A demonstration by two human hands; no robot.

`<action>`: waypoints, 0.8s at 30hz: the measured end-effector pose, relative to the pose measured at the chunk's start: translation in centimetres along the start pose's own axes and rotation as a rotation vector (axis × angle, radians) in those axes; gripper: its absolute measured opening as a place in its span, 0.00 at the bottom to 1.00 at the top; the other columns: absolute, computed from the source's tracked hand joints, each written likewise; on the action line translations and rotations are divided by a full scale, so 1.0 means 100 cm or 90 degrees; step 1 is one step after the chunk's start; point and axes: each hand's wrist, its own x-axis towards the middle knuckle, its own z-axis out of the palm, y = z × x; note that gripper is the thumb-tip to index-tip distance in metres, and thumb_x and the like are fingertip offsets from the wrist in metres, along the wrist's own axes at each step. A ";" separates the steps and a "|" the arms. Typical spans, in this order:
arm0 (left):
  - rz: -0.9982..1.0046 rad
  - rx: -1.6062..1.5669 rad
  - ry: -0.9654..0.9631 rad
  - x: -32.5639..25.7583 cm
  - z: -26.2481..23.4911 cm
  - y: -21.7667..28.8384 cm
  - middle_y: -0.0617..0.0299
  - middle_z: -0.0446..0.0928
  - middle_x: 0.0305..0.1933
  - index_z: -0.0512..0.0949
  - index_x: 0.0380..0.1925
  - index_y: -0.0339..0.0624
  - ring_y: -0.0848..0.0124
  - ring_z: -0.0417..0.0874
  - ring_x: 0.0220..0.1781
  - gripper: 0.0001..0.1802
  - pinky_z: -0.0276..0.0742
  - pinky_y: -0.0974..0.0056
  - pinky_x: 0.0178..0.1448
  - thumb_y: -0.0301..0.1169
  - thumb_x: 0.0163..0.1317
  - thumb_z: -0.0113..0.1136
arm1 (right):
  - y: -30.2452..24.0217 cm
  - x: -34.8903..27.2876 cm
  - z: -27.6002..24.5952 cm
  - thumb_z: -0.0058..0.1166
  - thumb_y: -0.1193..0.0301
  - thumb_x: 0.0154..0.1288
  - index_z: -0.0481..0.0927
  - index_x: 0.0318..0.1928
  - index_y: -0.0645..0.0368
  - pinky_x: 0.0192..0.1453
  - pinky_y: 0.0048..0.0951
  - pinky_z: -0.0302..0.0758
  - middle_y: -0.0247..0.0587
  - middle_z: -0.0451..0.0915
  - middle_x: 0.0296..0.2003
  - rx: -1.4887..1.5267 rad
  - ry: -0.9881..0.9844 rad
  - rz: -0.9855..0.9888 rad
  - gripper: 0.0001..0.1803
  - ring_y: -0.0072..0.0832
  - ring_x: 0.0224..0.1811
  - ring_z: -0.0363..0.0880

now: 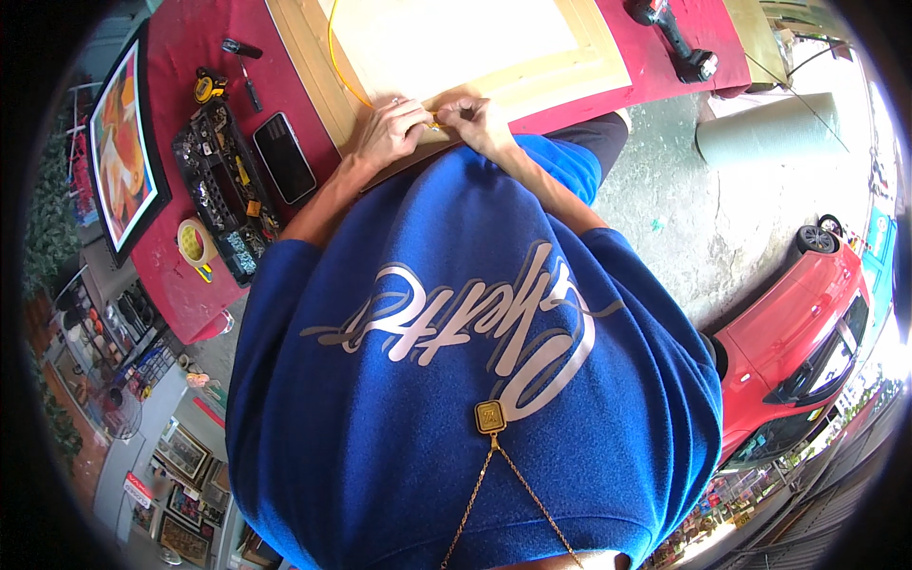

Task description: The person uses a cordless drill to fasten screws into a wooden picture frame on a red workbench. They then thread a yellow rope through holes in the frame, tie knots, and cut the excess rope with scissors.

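Note:
A yellow cord [334, 59] curves down across a pale panel with a wide light-wood frame [560, 90] to my hands at its near edge. My left hand [392, 130] is closed, fingers bent and pressed together by the cord's near end. Close beside it, my right hand [478, 124] pinches the same cord between thumb and fingers. A short stretch of cord shows between the two hands; small details at the fingertips are too tiny to make out. Both wrists rest near the front edge of the frame, close to my blue sweatshirt.
On the red-covered table [176, 57], a black phone [284, 158], a tray of small hardware [214, 176], a tape measure [206, 86], a screwdriver [250, 85] and a tape roll [194, 243] lie left. A cordless drill [676, 43] lies right. Beyond are a large roll [769, 130] and red car [788, 332].

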 end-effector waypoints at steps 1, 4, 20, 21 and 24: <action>-0.008 -0.003 0.014 -0.002 0.000 0.001 0.56 0.76 0.29 0.76 0.27 0.38 0.57 0.78 0.34 0.05 0.74 0.58 0.42 0.20 0.48 0.58 | -0.001 -0.001 -0.002 0.60 0.64 0.58 0.85 0.38 0.55 0.35 0.27 0.77 0.38 0.83 0.26 -0.031 -0.023 0.010 0.11 0.23 0.26 0.79; -0.062 -0.011 0.051 -0.007 0.005 0.002 0.56 0.77 0.31 0.76 0.28 0.38 0.58 0.78 0.36 0.04 0.74 0.58 0.43 0.22 0.50 0.59 | -0.007 -0.004 -0.003 0.59 0.63 0.57 0.85 0.38 0.53 0.37 0.28 0.77 0.38 0.83 0.26 -0.085 -0.049 -0.007 0.11 0.25 0.27 0.80; 0.107 0.002 -0.080 0.007 -0.015 -0.018 0.56 0.79 0.32 0.76 0.28 0.35 0.59 0.82 0.36 0.03 0.76 0.59 0.40 0.23 0.55 0.59 | -0.008 0.020 -0.007 0.57 0.73 0.58 0.82 0.39 0.58 0.41 0.32 0.77 0.44 0.82 0.29 -0.178 -0.169 -0.252 0.07 0.35 0.31 0.81; 0.083 -0.011 -0.078 0.006 -0.014 -0.017 0.55 0.79 0.33 0.75 0.30 0.35 0.58 0.82 0.37 0.03 0.76 0.59 0.40 0.23 0.56 0.58 | -0.009 0.019 -0.008 0.57 0.73 0.59 0.83 0.39 0.58 0.41 0.31 0.77 0.43 0.82 0.29 -0.167 -0.180 -0.212 0.08 0.33 0.31 0.81; -0.016 -0.057 -0.091 0.003 -0.012 -0.008 0.52 0.80 0.34 0.75 0.35 0.35 0.55 0.82 0.39 0.05 0.77 0.58 0.40 0.24 0.59 0.56 | -0.008 0.017 -0.008 0.57 0.74 0.60 0.83 0.41 0.59 0.38 0.27 0.77 0.40 0.82 0.29 -0.119 -0.197 -0.074 0.08 0.28 0.30 0.80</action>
